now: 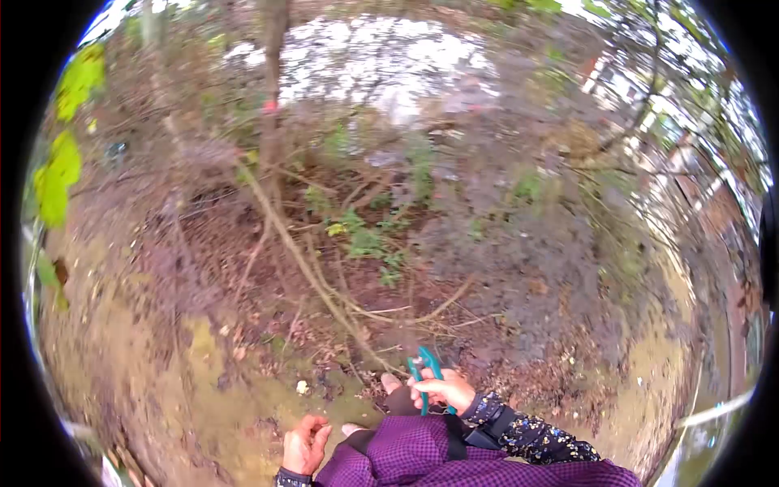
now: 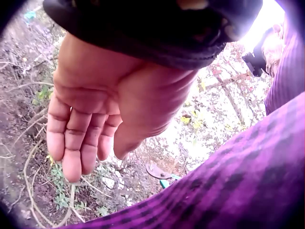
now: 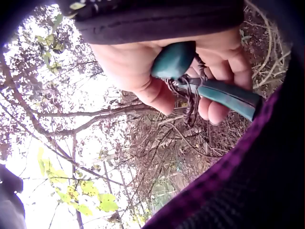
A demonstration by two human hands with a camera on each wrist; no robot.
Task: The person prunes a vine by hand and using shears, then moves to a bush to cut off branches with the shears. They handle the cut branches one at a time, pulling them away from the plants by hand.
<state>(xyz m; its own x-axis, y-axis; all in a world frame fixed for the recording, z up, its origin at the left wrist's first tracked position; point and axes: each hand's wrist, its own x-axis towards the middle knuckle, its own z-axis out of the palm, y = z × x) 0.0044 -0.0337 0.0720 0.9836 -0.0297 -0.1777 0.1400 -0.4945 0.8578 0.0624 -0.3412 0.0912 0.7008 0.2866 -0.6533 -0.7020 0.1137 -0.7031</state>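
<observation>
In the head view my right hand (image 1: pixel 453 391) grips teal-handled pruning shears (image 1: pixel 431 362) low in front of my body. The right wrist view shows one handle (image 3: pixel 229 98) lying across the curled fingers, the other against the palm, with dark twisted wire (image 3: pixel 191 102) wrapped between them. A curved metal blade (image 2: pixel 156 171) shows past the purple cloth in the left wrist view. My left hand (image 1: pixel 304 446) hangs beside the purple checked garment (image 1: pixel 406 442), holding nothing. Its fingers (image 2: pixel 72 138) are relaxed and nearly straight in the left wrist view.
A long bent branch (image 1: pixel 280 227) slopes down toward my feet. Leafy green shoots (image 1: pixel 365 239) grow among bare twigs ahead. A thin tree trunk (image 1: pixel 274 73) stands further back. Dry leaves (image 1: pixel 560 381) cover the bare soil. Yellow-green leaves (image 1: pixel 65 166) hang at the left edge.
</observation>
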